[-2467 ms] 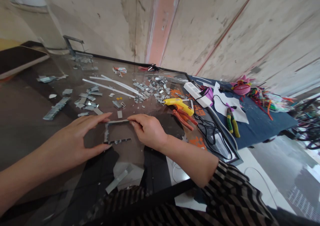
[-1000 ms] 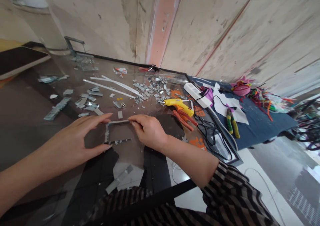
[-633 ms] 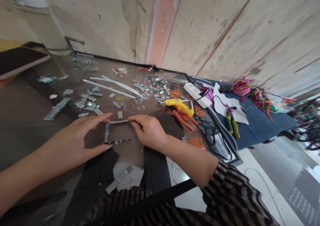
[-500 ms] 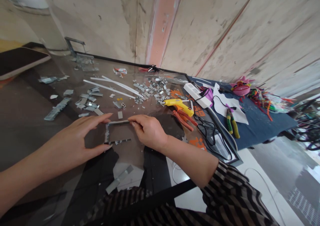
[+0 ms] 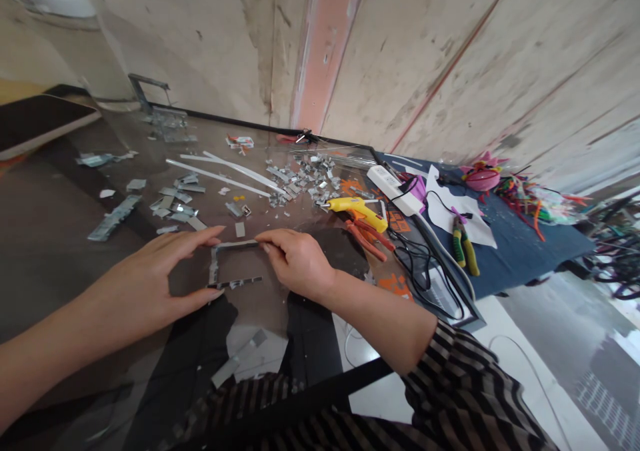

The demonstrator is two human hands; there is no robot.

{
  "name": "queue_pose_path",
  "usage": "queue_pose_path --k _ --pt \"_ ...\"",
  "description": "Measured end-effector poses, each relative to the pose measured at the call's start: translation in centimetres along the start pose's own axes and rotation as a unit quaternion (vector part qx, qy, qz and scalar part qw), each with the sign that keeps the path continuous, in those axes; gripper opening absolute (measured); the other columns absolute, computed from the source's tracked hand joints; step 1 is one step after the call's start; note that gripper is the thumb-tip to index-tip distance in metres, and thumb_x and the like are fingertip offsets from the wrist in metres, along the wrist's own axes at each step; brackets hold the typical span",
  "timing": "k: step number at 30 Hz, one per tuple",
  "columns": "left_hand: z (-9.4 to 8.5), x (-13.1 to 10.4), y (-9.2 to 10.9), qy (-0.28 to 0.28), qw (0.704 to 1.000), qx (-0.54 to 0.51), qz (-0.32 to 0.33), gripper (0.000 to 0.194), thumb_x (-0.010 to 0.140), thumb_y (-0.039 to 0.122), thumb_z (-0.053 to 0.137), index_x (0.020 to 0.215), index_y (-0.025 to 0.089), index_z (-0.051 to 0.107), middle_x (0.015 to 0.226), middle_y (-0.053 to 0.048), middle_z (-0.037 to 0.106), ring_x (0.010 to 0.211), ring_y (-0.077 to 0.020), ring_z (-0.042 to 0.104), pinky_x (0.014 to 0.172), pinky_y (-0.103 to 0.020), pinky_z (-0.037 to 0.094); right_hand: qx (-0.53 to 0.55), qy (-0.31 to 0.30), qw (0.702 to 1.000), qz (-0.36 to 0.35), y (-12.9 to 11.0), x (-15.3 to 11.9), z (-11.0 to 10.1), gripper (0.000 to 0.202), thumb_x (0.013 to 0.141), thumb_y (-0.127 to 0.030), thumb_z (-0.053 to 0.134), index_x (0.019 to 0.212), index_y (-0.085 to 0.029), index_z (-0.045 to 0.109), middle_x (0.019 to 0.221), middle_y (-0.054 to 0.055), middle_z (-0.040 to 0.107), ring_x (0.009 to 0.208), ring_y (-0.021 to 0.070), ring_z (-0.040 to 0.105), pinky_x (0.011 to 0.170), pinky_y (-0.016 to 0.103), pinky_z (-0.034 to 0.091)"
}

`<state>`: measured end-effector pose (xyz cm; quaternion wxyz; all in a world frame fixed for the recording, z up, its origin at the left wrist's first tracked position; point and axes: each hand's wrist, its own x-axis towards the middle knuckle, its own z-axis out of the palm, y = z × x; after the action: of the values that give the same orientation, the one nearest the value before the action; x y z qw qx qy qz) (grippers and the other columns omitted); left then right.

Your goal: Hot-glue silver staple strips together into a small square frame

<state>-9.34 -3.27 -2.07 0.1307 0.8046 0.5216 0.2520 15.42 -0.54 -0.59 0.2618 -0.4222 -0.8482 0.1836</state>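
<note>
On the dark glossy table lies a three-sided frame of narrow grey strips (image 5: 214, 266), its right side open. My left hand (image 5: 165, 268) spans its left side, fingertips at the upper corner and thumb at the lower corner, steadying it between them. My right hand (image 5: 300, 261) is closed, thumb and fingers pinching the right end of the upper strip. The lower strip (image 5: 243, 282) looks darker, with shiny bits on it. Just above the frame lies a small grey rectangular piece (image 5: 240, 229). Nearer my body rests a loose flat grey strip (image 5: 240, 358).
Grey metallic scraps (image 5: 305, 178) and white glue sticks (image 5: 225, 171) lie behind my hands. To the right are a yellow glue gun (image 5: 357, 210), red-handled pliers (image 5: 370, 239), a white power strip (image 5: 394, 190), black cables (image 5: 425, 274) and green-handled pliers (image 5: 464, 248). A phone (image 5: 45, 121) sits far left.
</note>
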Motion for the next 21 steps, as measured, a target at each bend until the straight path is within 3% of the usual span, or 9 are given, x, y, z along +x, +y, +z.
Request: queue_pose_path --k 15,18,21 --pt "0.2 -0.1 -0.2 0.003 1.000 0.010 0.005 0.076 0.073 0.066 0.058 0.140 0.034 0.044 0.124 -0.006 0.066 0.105 -0.0300 0.064 0.094 -0.046 0.049 -0.012 -0.018 1.000 0.002 -0.6 0.1 -0.9 0.026 0.096 -0.018 0.047 0.113 -0.019 0.066 0.112 0.005 0.073 0.106 0.0180 0.068 0.096 0.031 0.051" --pt "0.2 -0.1 -0.2 0.000 1.000 0.008 -0.001 0.076 0.072 0.065 0.059 0.140 0.033 0.045 0.124 -0.007 0.066 0.106 -0.0302 0.063 0.093 -0.046 0.050 -0.028 -0.038 0.999 -0.006 -3.0 0.0 -3.1 0.028 0.096 -0.018 0.045 0.115 -0.017 0.065 0.112 0.008 0.072 0.106 0.0210 0.068 0.096 0.035 0.053" --pt "0.2 0.0 -0.2 -0.001 1.000 -0.012 0.002 0.076 0.072 0.064 0.059 0.140 0.032 0.045 0.124 -0.007 0.067 0.113 -0.0308 0.061 0.097 -0.048 0.048 -0.020 -0.055 0.997 -0.055 -6.6 -1.4 -5.8 0.029 0.096 -0.018 0.043 0.116 -0.022 0.064 0.116 0.006 0.071 0.109 0.0204 0.066 0.097 0.034 0.054"
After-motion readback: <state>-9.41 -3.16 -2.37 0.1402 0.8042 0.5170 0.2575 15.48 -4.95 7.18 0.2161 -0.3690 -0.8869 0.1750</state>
